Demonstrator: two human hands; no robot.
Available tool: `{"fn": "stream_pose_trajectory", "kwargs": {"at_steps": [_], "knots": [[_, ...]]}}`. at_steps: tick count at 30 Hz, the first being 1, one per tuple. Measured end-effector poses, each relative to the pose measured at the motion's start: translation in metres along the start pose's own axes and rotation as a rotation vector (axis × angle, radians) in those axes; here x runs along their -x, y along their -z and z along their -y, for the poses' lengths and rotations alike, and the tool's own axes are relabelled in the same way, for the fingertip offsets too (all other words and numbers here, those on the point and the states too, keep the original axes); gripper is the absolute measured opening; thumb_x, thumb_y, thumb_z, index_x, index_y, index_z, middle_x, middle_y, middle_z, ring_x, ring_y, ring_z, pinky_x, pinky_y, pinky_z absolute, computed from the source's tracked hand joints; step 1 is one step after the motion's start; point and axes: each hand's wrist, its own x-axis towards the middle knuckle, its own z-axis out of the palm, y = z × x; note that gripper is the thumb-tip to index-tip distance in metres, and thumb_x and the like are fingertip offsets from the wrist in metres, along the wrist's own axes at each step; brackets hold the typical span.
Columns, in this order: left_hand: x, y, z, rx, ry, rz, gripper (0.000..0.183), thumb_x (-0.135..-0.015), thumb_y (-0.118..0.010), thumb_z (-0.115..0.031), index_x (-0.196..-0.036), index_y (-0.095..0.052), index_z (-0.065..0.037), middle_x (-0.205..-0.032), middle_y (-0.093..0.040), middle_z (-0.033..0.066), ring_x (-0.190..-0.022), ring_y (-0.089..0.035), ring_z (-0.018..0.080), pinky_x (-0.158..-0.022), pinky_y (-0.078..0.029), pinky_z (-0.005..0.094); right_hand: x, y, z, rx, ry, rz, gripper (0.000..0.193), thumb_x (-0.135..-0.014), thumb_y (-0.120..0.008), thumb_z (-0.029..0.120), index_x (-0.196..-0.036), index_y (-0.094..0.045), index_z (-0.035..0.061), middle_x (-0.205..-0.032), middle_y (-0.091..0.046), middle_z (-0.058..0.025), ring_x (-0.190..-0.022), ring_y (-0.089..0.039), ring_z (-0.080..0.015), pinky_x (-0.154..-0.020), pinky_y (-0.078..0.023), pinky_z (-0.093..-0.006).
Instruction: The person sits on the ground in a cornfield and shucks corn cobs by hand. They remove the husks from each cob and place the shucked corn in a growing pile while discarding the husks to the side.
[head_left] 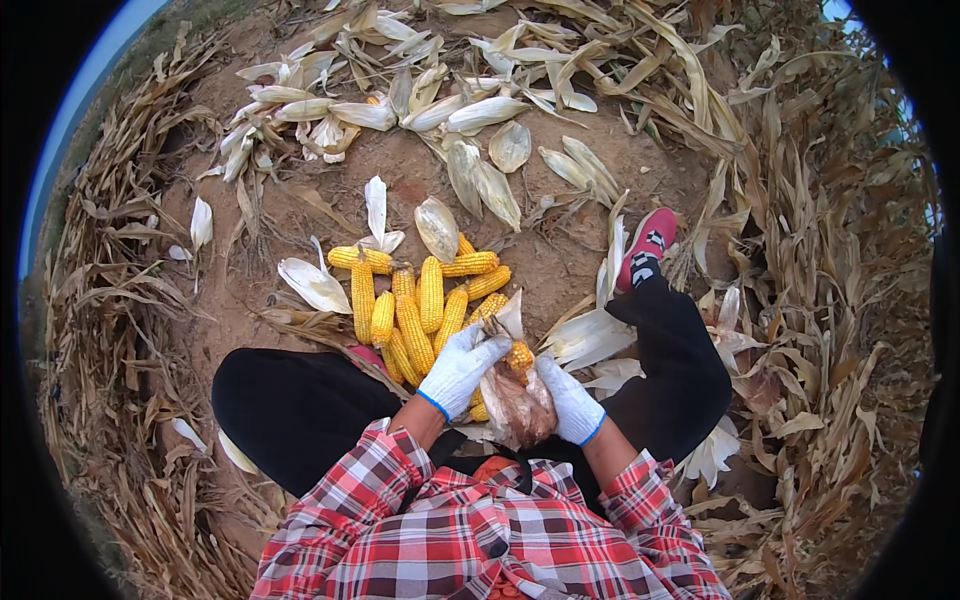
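Between my gloved hands is a partly husked ear of corn (519, 357), its yellow kernels showing near the top. Brownish, wrinkled husk (518, 408) hangs from it toward my lap. My left hand (462, 370), in a white glove with a blue cuff, is closed on the ear's upper left side. On the other side my right hand (570, 402), gloved alike, is closed on the husk at the ear's right edge; its fingertips are partly hidden. Just beyond my left hand lies a pile of bare yellow corn ears (412, 330), several of them crossing one another.
My bent legs in black trousers (675, 365) frame the pile on brown soil (300, 210). Unhusked ears and pale loose husks (480, 115) lie scattered at the far side. Dry corn stalks (800, 250) are heaped along the right, with more stalks (120, 330) on the left.
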Motion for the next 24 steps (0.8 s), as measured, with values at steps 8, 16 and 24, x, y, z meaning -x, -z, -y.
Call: {"fn": "stream_pose_trajectory", "kwargs": {"at_steps": [8,16,24], "knots": [[0.003,0.007,0.008,0.169,-0.01,0.005,0.023,-0.091,-0.063,-0.011,-0.111,-0.06,0.001,-0.099,-0.065,0.0054,-0.087,-0.06,0.0124,-0.08,-0.049,0.0271,-0.006,0.002,-0.005,-0.104,-0.047,0.012,0.053,-0.101,-0.045,0.043,-0.13,-0.05,-0.0004,-0.122,-0.061,-0.0127,-0.108,-0.062,-0.0219,-0.097,-0.048,-0.0346],[0.009,-0.009,-0.008,0.38,0.126,-0.021,0.02,-0.091,-0.063,-0.012,-0.108,-0.06,-0.001,-0.094,-0.064,0.004,-0.085,-0.062,0.0151,-0.079,-0.052,0.031,-0.006,0.033,-0.017,1.032,0.57,-0.098,0.042,-0.103,-0.041,0.03,-0.119,-0.056,-0.0056,-0.112,-0.064,-0.0204,-0.102,-0.061,-0.025,-0.09,-0.047,-0.0361],[0.003,-0.007,0.003,0.591,0.381,-0.056,0.024,-0.095,-0.057,-0.016,-0.112,-0.058,0.001,-0.099,-0.066,0.0153,-0.086,-0.067,0.029,-0.08,-0.056,0.0435,0.014,-0.005,0.002,1.084,0.597,-0.18,0.034,-0.092,-0.052,0.022,-0.106,-0.062,-0.0074,-0.099,-0.066,-0.0219,-0.092,-0.064,-0.0276,-0.084,-0.049,-0.0358]]}}
